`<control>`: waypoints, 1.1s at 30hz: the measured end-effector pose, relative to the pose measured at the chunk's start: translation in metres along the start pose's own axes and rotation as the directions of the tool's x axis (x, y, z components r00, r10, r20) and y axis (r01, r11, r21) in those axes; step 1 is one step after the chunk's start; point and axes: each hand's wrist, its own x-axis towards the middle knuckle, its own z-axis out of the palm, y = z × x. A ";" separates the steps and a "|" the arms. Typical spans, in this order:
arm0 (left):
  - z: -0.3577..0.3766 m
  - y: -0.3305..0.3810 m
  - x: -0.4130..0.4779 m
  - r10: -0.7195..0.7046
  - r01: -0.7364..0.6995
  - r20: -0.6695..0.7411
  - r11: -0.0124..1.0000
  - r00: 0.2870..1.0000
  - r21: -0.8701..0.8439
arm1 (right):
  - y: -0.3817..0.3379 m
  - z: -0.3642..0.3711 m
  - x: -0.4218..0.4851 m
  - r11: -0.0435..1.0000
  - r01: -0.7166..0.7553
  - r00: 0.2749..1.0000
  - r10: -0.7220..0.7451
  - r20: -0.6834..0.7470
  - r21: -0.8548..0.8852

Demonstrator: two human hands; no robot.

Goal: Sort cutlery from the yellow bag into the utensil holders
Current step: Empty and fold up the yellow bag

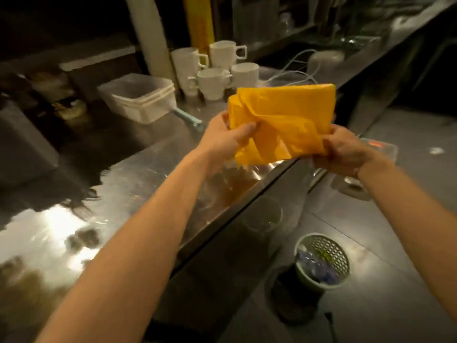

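White mugs (212, 70) (stacked) behind yellow bag (284, 120).

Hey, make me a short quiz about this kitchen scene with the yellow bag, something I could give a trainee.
1. True or false: the left hand and the right hand both grip the yellow bag, held clear of the steel counter.
2. What stands behind the bag? A) white mugs B) wine bottles C) frying pans
3. Fill in: the stacked plastic tubs sit to the ___ of the mugs.
Key: 1 true; 2 A; 3 left.
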 end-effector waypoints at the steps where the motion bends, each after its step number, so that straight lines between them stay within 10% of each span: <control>1: 0.014 0.000 0.005 0.009 -0.009 0.006 0.998 1.000 0.056 | 0.004 -0.012 -0.002 0.994 0.053 0.996 -0.045 -0.079 0.094; 9: 0.096 -0.045 0.051 0.291 -0.384 0.252 0.725 0.923 0.571 | 0.149 -0.124 -0.022 0.847 0.007 0.804 0.311 -0.507 0.531; 18: 0.102 -0.053 0.062 0.361 -0.432 0.259 0.572 0.896 0.697 | 0.350 -0.140 -0.054 0.673 -0.361 0.527 0.719 -0.454 0.646; 33: 0.104 -0.058 0.065 0.372 -0.414 0.230 0.555 0.899 0.722 | 0.466 -0.180 -0.053 0.609 -0.747 0.320 0.681 -0.659 0.266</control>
